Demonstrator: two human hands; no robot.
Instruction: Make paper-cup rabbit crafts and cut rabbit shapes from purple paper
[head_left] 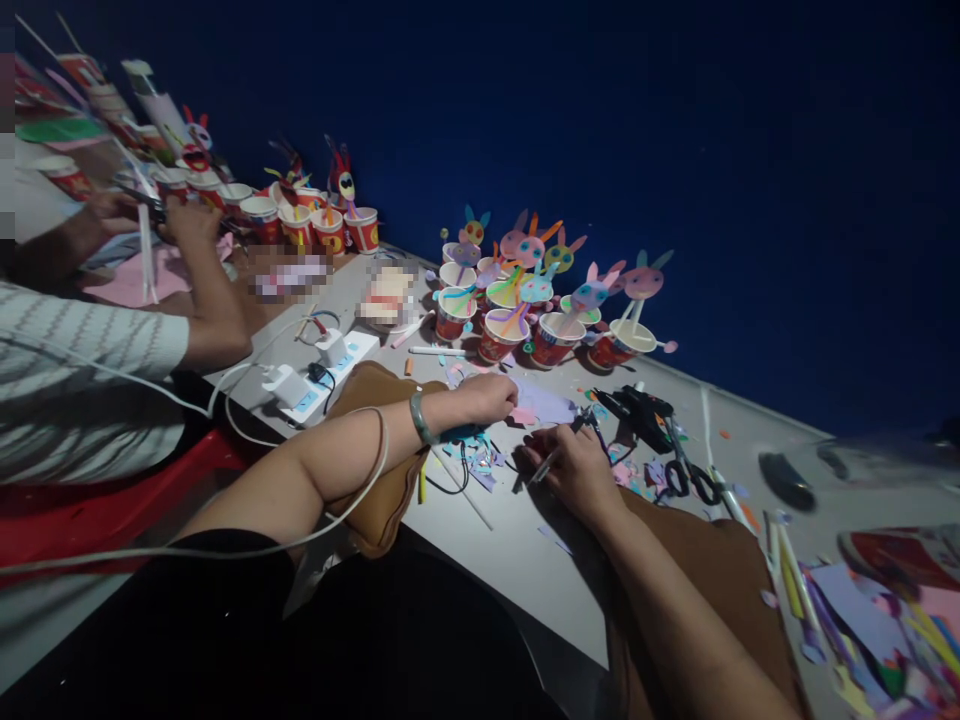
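In the head view, the left hand's (489, 400) fingers are curled beside pink paper (525, 411) on the surface (532, 575); whether they pinch it, I cannot tell. The right hand's (577, 468) fingers close around a slim tool (545, 464), its shaft slanting lower-left. Scraps (480, 457) crowd between; cups (504, 342) stand beyond, scissors (696, 483) rightward.

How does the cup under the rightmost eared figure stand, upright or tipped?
Upright: the cup has its rim facing up, the pink figure rising above.
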